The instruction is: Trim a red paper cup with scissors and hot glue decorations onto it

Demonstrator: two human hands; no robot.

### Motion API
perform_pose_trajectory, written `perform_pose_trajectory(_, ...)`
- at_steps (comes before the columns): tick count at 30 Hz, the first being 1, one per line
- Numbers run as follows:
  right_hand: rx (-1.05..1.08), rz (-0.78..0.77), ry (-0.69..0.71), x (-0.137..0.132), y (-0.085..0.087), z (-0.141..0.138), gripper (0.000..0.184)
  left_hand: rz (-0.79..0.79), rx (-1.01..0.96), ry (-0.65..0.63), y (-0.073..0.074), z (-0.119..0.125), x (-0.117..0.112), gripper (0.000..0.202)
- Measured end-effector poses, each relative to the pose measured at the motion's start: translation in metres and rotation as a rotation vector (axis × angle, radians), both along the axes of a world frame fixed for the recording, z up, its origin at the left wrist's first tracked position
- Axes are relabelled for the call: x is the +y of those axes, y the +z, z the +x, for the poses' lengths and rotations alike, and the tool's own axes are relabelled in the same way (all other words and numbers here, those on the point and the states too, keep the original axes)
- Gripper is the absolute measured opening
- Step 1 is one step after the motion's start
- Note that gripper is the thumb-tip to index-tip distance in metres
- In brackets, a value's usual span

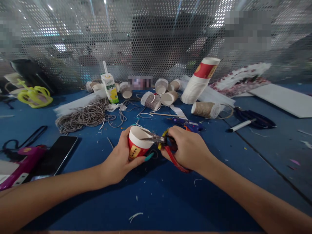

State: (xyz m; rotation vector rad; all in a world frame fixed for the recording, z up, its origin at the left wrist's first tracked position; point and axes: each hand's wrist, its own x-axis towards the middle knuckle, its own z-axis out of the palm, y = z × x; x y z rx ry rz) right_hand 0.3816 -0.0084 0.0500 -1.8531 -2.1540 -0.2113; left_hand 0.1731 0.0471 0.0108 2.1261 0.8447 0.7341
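Observation:
My left hand (pixel 119 161) is wrapped round a short red and white paper cup (pixel 136 144), held tilted with its mouth up. My right hand (pixel 187 149) grips a pair of scissors (pixel 161 141) with red and yellow handles. The metal blades point left and lie across the cup's rim. Both hands hover just above the blue table (pixel 156 198), near its middle.
Behind the hands lie a tangle of grey twine (pixel 85 115), a milk carton with a straw (pixel 109 87), several twine-wrapped cups (pixel 152 100), a leaning stack of paper cups (pixel 200 83) and a glue gun (pixel 187 124). A phone (pixel 57 154) lies left, a marker (pixel 241 125) right.

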Motion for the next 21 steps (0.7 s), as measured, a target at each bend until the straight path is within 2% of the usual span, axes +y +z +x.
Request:
perform_pose_trajectory(7, -0.209, 0.025, 0.055, -0.0055, 0.0051, -0.005, 0.023, 0.032, 0.006, 0.003, -0.0009, 0.0011, -0.0016, 0.074)
perform_pose_trajectory(11, -0.29, 0.052, 0.069, -0.0082, 0.0062, -0.0051, 0.015, 0.078, 0.033, 0.021, -0.0027, 0.0003, -0.0022, 0.074)
perform_pose_trajectory(21, -0.224, -0.008, 0.078, -0.0096, 0.0002, -0.0064, 0.012, 0.084, 0.019, 0.023, -0.0024, 0.0007, -0.0038, 0.074)
